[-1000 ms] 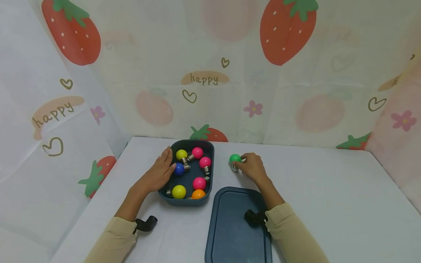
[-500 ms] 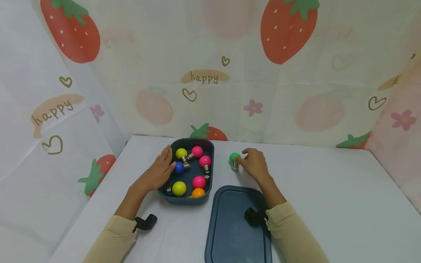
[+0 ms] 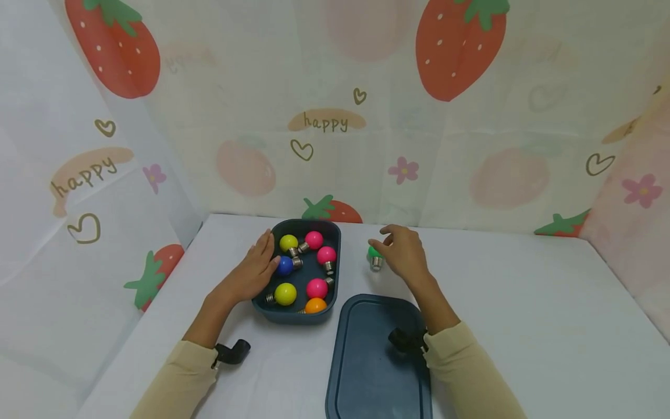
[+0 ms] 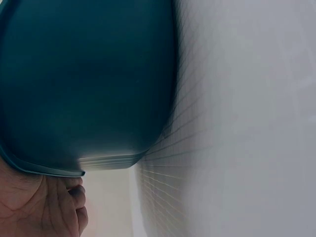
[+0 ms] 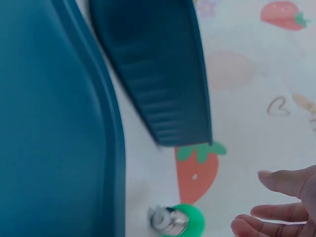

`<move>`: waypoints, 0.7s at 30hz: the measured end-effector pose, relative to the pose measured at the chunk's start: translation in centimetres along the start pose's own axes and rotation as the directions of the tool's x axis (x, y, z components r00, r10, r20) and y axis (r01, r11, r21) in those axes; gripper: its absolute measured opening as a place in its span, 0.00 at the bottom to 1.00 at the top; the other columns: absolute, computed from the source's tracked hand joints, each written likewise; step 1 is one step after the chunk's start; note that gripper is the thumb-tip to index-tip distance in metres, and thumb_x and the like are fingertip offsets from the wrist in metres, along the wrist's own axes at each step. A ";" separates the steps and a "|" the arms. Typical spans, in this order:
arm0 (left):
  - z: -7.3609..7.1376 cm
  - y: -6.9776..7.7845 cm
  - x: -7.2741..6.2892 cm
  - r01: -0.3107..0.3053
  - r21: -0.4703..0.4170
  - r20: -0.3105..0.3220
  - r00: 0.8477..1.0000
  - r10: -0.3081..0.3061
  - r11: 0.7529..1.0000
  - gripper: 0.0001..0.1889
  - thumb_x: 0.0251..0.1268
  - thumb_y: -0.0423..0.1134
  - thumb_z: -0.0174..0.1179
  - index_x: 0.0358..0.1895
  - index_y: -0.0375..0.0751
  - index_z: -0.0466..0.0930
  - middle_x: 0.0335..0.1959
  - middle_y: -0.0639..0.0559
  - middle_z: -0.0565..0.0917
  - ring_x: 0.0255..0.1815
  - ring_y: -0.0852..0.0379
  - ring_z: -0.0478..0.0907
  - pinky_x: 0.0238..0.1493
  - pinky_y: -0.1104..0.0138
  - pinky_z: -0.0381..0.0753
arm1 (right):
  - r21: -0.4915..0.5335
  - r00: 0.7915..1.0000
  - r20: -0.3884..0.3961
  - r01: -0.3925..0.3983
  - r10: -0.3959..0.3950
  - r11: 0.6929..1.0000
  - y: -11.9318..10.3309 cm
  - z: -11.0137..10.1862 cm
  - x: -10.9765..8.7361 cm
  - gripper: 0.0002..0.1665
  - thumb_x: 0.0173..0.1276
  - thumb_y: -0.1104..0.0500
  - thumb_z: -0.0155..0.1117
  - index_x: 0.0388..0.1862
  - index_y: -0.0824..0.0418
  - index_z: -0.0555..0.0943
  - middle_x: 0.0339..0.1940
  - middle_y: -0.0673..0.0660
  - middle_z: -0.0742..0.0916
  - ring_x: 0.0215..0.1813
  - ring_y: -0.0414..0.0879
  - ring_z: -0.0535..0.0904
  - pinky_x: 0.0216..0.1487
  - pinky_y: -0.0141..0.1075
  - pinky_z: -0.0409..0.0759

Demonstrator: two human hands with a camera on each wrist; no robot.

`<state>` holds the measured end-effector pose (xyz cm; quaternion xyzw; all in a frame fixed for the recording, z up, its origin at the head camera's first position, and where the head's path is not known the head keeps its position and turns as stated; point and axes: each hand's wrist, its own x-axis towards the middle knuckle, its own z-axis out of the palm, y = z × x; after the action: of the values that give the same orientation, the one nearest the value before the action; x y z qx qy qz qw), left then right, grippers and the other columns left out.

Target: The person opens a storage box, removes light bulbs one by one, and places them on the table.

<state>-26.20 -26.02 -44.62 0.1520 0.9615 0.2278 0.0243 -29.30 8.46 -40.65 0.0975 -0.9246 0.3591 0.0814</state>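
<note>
A green light bulb (image 3: pixel 376 262) lies on the white table, its metal base toward me; its far end is partly hidden by the thumb in the head view. My right hand (image 3: pixel 403 253) hovers just beyond and right of this bulb, thumb and fingers spread apart with nothing between them. In the right wrist view, a gap separates the fingers (image 5: pixel 281 212) from the green bulb (image 5: pixel 190 222). Straight-fingered, my left hand (image 3: pixel 253 270) rests along the left rim of a dark blue bin (image 3: pixel 306 319). Inside the bin lie yellow, pink, blue and orange light bulbs (image 3: pixel 317 288).
A flat dark blue lid (image 3: pixel 379 366) lies on the white table (image 3: pixel 523 326), in front of the green bulb and under my right forearm. A strawberry-printed cloth (image 3: pixel 450 163) hangs behind the table. Each wrist bears a black camera mount (image 3: pixel 233 352).
The fingers of my right hand have come off the green bulb and opened, and the hand has risen slightly away from me. The left hand stays on the bin.
</note>
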 end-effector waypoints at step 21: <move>0.1 0.0 -0.1 0.019 0.002 -0.013 1.000 -0.019 1.000 0.36 0.86 0.49 0.35 0.81 0.29 0.34 0.83 0.37 0.34 0.83 0.40 0.34 0.79 0.45 0.39 | 0.132 0.950 0.183 0.233 -0.254 0.964 -4.8 2.0 -2.1 0.22 0.67 0.54 0.73 0.56 0.64 0.85 0.40 0.56 0.89 0.41 0.48 0.84 0.36 0.34 0.84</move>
<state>-26.12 -26.03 -44.67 0.1415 0.9632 0.2277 0.0199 -26.25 3.90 -39.44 0.2506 -0.8881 0.3844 0.0272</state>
